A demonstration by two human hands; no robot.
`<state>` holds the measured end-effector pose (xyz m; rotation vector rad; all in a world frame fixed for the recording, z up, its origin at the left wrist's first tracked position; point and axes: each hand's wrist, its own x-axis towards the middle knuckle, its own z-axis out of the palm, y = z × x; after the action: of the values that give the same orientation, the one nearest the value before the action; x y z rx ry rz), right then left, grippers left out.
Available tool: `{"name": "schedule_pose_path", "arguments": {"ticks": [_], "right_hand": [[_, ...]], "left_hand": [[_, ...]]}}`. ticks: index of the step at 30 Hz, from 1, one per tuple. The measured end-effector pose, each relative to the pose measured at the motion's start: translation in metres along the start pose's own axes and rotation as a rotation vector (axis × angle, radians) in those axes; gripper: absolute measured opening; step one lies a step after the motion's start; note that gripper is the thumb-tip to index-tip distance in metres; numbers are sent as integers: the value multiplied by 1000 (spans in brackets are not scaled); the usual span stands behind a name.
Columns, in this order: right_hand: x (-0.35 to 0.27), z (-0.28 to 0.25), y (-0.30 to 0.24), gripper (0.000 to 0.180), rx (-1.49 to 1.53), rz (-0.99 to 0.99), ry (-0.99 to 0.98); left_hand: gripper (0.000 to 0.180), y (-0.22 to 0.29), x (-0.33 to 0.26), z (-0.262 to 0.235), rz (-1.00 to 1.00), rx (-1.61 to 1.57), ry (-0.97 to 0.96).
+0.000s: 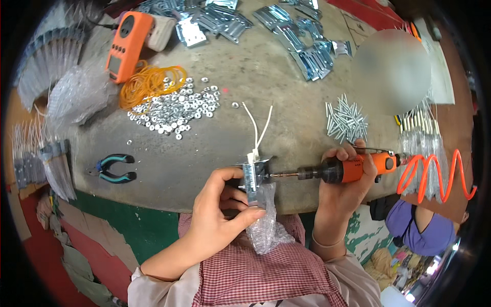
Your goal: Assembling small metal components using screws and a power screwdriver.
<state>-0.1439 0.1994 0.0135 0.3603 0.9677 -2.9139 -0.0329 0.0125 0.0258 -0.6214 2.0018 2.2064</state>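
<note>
My left hand (217, 215) grips a shiny metal bracket assembly (250, 179) upright at the table's near edge. Two white wires (257, 135) rise from its top, and bubble wrap (266, 225) hangs around its lower part. In my right hand (337, 197) lies an orange-and-black power screwdriver (353, 169), fingers wrapped round its body. Its long bit (286, 175) points left, with the tip at the bracket's right side; whether it touches a screw cannot be made out. A coiled orange hose (423, 179) runs off from the driver's rear.
Teal-handled pliers (123, 179) lie at left. Behind are small nut-like metal rings (174, 115), orange rubber bands (138, 92) and an orange socket box (128, 43). Screws (345, 123) are heaped beyond the driver. Metal brackets (312, 59) line the back; wrapped wired parts (422, 138) lie right.
</note>
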Motion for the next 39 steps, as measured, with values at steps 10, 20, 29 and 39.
{"name": "schedule_pose_path", "arguments": {"ticks": [10,20,29,39], "right_hand": [[-3,4,4,30,-87,28,63],[-3,10,6,31,-107,59,152],[-15,-2,-1,37,-182,69,92],[-12,-11,3,34,-210,56,59]], "left_hand": [[63,-1,1,3,-10,47,-8],[59,-2,2,1,7,75,-28],[56,3,-13,0,46,82,-110],[17,6,43,-75,737,1110,546]]}}
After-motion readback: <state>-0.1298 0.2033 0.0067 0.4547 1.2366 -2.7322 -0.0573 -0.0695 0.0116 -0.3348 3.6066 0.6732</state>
